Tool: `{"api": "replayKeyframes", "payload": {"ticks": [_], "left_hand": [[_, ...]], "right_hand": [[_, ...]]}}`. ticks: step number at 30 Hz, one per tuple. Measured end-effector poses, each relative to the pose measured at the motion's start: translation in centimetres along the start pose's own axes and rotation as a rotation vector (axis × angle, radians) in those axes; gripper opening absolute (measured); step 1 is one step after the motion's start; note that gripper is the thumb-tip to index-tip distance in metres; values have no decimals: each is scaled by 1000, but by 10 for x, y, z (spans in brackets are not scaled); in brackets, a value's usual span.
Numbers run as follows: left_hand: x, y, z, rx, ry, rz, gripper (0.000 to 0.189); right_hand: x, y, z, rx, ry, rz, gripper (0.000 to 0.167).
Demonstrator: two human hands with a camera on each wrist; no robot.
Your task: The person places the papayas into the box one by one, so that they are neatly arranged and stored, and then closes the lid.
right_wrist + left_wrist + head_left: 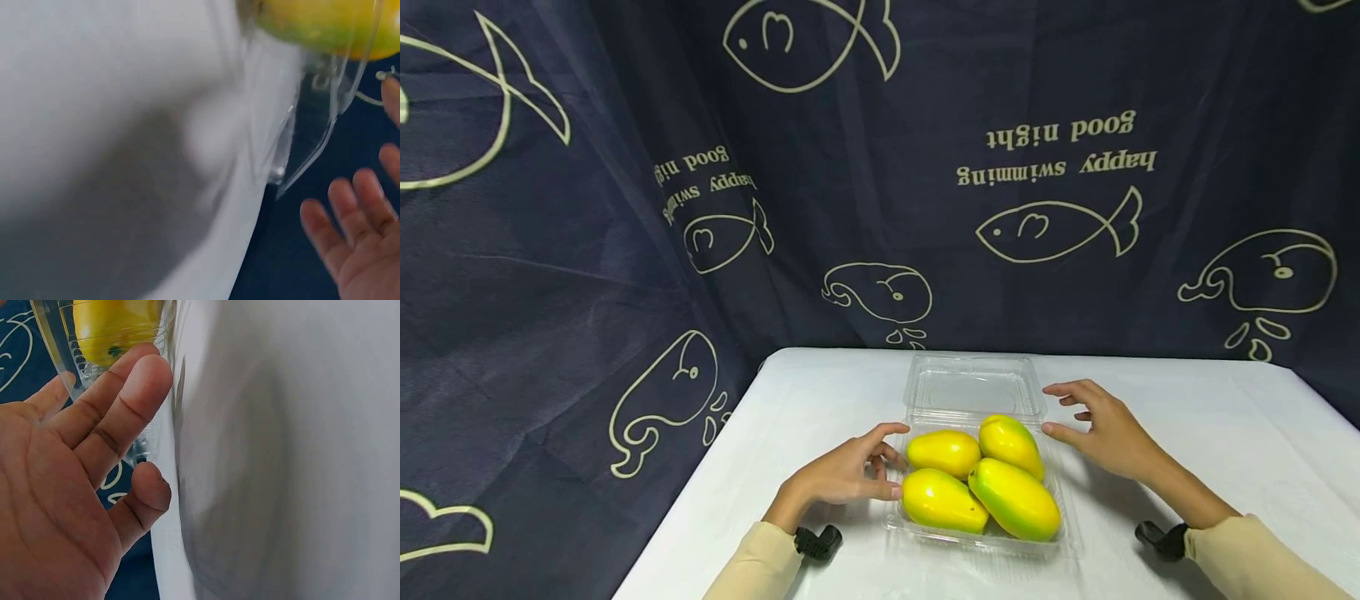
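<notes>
Several yellow-green mangoes [1015,500] lie together in a clear plastic clamshell container [970,540], whose lid [976,390] is folded back away from me. My left hand [850,468] is at the container's left side with loosely bent fingers. Its fingertips are close to the left wall and the mangoes; whether they touch is hard to tell. At the container's right rear stands my right hand [1108,429], fingers spread and holding nothing. In the right wrist view its fingers [347,206] are apart from the container wall.
A white cloth covers the table [835,383]. Behind it and on the left hangs a dark blue curtain [850,192] printed with pale fish and whales. Each wrist wears a black band, the left one [818,543] beside the container.
</notes>
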State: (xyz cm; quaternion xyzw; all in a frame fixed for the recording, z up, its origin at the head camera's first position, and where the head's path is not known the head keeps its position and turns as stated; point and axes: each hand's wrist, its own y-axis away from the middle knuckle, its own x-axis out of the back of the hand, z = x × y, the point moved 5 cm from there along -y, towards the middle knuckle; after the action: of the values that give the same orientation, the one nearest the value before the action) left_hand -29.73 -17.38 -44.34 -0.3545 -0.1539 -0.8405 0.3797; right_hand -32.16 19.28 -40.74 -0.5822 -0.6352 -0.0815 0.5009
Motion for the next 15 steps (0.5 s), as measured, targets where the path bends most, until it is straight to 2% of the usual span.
{"api": "replayKeyframes", "payload": {"ticks": [6, 15], "left_hand": [[0, 0, -1, -1, -3, 2, 85], [0, 0, -2, 5, 1, 6, 85]], "right_hand": [[-7, -1, 15, -11, -46, -114, 54], [-15, 1, 28, -32, -138, -195, 60]]}}
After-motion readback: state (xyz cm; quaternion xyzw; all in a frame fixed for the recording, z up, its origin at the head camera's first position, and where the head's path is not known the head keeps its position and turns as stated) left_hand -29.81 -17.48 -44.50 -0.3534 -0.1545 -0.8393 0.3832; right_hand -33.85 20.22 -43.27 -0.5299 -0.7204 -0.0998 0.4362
